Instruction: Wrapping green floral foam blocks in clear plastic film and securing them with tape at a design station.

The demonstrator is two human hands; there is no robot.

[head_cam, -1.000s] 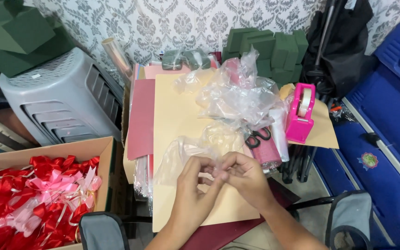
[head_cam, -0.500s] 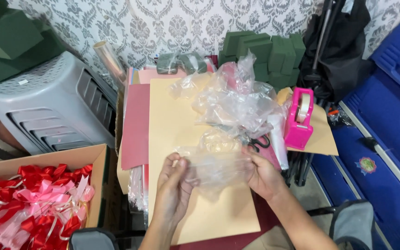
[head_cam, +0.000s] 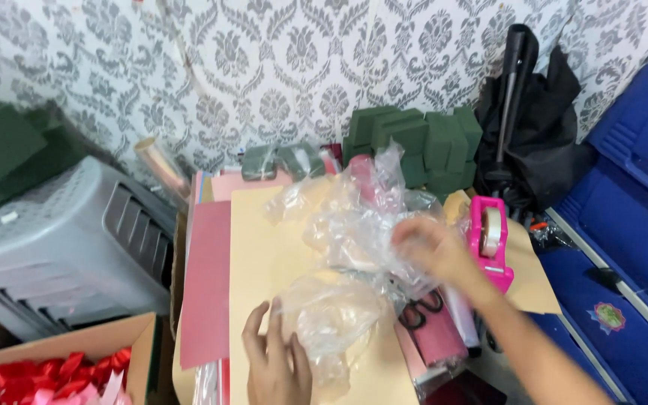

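Note:
My left hand [head_cam: 273, 361] lies flat near the bottom edge, its fingers touching a crumpled clear plastic bag [head_cam: 331, 319] that rests on a cream sheet of card [head_cam: 264, 255]. My right hand [head_cam: 430, 247] is blurred and reaches up into a larger heap of clear plastic bags [head_cam: 354, 217] beside a pink tape dispenser [head_cam: 489, 241]. Its fingers are curled against the plastic; whether they grip it is unclear. Black-handled scissors [head_cam: 418, 310] lie just below that hand, partly under the plastic.
A pink sheet [head_cam: 208, 285] lies left of the cream card. A grey plastic stool [head_cam: 61, 247] stands at left, a cardboard box of red ribbons [head_cam: 54, 367] below it. Green foam blocks [head_cam: 414, 139] sit against the patterned wall. Blue crates [head_cam: 631, 225] stand at right.
My right hand has left the small bag and moved up and right into the bag heap. My left hand stays on the small bag. The camera has tilted upward.

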